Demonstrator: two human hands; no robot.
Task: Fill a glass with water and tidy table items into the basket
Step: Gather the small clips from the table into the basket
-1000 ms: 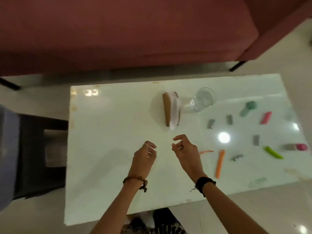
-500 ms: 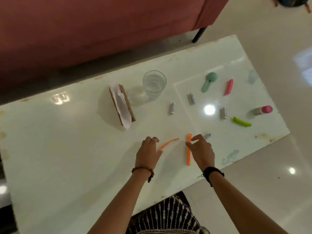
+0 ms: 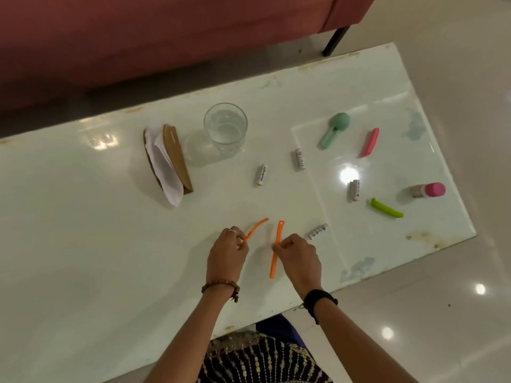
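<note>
White table (image 3: 83, 244): both hands pinch orange clips.

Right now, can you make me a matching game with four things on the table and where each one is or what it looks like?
Things:
1. glass
2. green clip
3. curved orange strip
4. straight orange stick

Descriptions:
A. pinched by the left hand
B. stands upright with water in it, next to the napkin holder
C. pinched by the right hand
D. lies near the bottle with the pink cap

Pairs: 1-B, 2-D, 3-A, 4-C
</note>
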